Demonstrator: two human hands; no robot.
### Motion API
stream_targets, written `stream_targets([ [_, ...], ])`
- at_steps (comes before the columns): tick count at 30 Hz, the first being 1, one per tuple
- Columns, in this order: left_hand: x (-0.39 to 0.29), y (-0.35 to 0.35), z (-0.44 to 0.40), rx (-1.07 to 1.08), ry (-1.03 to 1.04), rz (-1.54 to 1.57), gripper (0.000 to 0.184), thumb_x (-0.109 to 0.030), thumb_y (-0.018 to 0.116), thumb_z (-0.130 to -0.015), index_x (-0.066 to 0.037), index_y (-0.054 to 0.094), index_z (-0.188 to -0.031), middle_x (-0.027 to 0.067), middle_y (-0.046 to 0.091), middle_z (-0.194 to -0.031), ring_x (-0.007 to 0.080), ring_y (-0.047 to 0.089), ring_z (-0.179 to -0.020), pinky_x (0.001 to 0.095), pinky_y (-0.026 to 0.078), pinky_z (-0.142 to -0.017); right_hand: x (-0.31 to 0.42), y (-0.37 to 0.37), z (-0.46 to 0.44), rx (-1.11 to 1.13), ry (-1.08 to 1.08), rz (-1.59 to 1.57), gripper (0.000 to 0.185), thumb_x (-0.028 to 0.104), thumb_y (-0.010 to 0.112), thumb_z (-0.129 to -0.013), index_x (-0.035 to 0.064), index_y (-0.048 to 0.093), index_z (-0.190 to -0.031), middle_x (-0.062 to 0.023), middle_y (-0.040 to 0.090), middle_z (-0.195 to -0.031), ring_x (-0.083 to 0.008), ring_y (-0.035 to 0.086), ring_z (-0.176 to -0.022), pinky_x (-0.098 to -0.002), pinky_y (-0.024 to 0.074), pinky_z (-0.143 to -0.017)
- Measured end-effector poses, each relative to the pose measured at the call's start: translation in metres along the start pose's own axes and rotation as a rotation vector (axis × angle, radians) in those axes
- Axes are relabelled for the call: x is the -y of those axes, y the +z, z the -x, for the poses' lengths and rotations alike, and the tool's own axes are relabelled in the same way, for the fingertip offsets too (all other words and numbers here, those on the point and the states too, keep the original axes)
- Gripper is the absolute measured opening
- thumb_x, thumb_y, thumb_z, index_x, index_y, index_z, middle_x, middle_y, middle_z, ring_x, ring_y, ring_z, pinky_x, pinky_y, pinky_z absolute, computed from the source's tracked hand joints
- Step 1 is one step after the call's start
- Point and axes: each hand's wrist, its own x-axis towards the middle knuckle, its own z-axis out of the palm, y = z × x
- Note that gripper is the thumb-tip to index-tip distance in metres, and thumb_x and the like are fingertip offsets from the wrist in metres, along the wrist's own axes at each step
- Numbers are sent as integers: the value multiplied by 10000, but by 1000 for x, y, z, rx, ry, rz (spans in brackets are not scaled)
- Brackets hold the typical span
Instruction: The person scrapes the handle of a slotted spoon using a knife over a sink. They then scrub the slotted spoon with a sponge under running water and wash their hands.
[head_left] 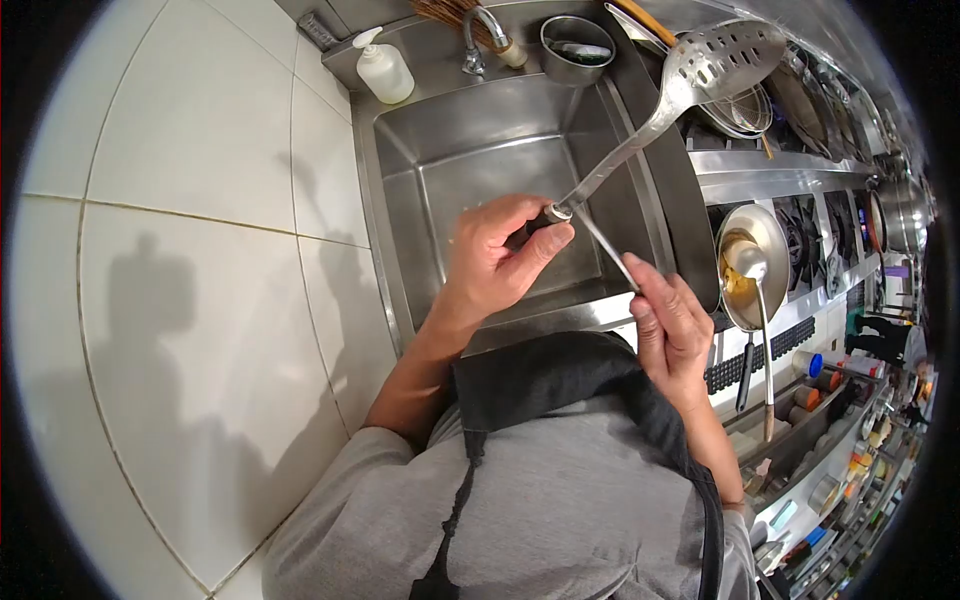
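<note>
Over the steel sink [480, 150], my left hand [500, 255] is closed round the dark handle of a large slotted spoon [725, 65], whose perforated bowl points up to the right. Between the fingers of my right hand [675, 325] is a thin metal tool [608, 245]. Its far end meets the spoon where the dark handle joins the metal shaft. What kind of tool it is cannot be made out.
A white pump bottle [385, 70], a faucet [480, 45] and a metal container [578, 50] stand behind the sink. To the right, a pan [745, 225] with a ladle [766, 320] sits by the stove. A tiled wall [200, 130] rises at left.
</note>
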Motion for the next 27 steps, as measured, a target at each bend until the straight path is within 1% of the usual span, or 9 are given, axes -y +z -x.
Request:
stream_targets([
  [1,0,-2,0,21,2,-10,203,-141,840,-905,6,728,-989,95,681,-761,155,605,-593,304,461,-557,0,4,-2,0,-11,-4,412,-5,721,-950,34,706,-1360,-100,612,-798,-215,558,-641,-329,465,-586],
  [7,-3,-9,-2,77,89,-109,200,-147,841,-901,5,726,-962,94,665,-729,184,591,-566,312,458,-546,4,-2,-8,110,126,-50,436,12,740,-936,129,728,-1356,-101,594,-789,-221,572,-613,-345,484,-571],
  [8,-3,-9,-1,81,103,-135,199,-150,838,-903,4,727,-961,92,663,-723,189,587,-561,312,457,-544,5,-1,-8,91,116,-6,437,13,738,-939,129,726,-1359,-99,596,-790,-222,575,-615,-344,489,-575],
  [11,-10,-5,0,45,-12,-180,206,-176,827,-925,1,728,-966,81,656,-705,148,576,-560,298,446,-544,4,5,-6,10,47,128,433,17,729,-949,121,719,-1368,-91,598,-792,-220,575,-623,-336,497,-591],
  [13,-22,2,-3,22,-147,-34,215,-189,820,-938,3,729,-972,77,653,-702,119,569,-572,287,439,-545,1,9,-7,-71,-61,209,421,17,720,-960,105,715,-1372,-86,595,-790,-213,566,-632,-320,493,-608],
  [17,-22,1,-4,10,-253,96,227,-199,813,-953,9,727,-986,66,645,-694,83,558,-593,270,430,-551,-3,4,-11,-68,108,-157,348,37,684,-1006,48,714,-1353,-76,602,-788,-167,550,-680,-291,472,-662],
  [20,-21,-4,-4,40,-150,17,248,-211,807,-966,10,699,-939,-8,587,-675,42,480,-600,254,372,-533,-2,-3,-9,81,174,-174,324,64,671,-1024,46,718,-1344,-72,612,-784,-162,546,-681,-288,466,-661],
  [23,-18,-7,-4,80,-89,-47,245,-205,820,-951,8,701,-935,10,594,-677,49,482,-598,257,385,-538,-1,-5,-10,114,183,-179,311,78,669,-1028,37,722,-1332,-80,632,-795,-166,542,-674,-295,466,-658],
  [27,-20,-6,-3,97,-143,-96,246,-201,827,-940,10,702,-923,20,593,-675,56,488,-597,259,392,-539,-9,-6,-11,112,186,-139,311,87,674,-1027,32,720,-1330,-91,639,-800,-175,550,-675,-302,470,-662],
])
